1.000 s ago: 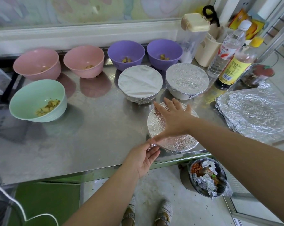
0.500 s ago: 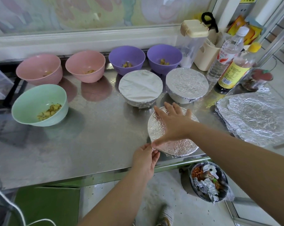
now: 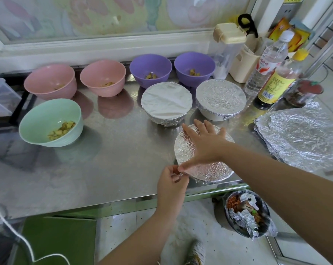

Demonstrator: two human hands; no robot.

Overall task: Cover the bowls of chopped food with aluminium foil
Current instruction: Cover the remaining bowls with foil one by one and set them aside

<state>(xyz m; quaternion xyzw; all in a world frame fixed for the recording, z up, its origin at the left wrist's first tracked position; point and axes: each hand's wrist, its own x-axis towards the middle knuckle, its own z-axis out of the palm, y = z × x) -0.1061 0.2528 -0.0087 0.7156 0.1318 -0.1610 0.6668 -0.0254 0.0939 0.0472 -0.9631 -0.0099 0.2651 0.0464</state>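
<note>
Right hand (image 3: 205, 144) fingers spread flat on foil-covered bowl (image 3: 211, 169); left hand (image 3: 171, 180) fingers pinch foil edge (image 3: 181, 174).

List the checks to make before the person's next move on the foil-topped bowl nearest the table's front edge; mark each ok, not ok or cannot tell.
1. Right hand flat on the foil over the near bowl, steadying it: ok.
2. Left hand has a grip on the foil's front-left edge: ok.
3. Foil tucked under the rim all round: cannot tell; the right hand hides part.
4. Near bowl well back from the table front edge: not ok, it sits close.
5. Spare foil sheets at hand on the right: ok.
6. Every bowl covered: not ok; green bowl, left pink bowl, right pink bowl, left purple bowl, right purple bowl are uncovered.
</note>
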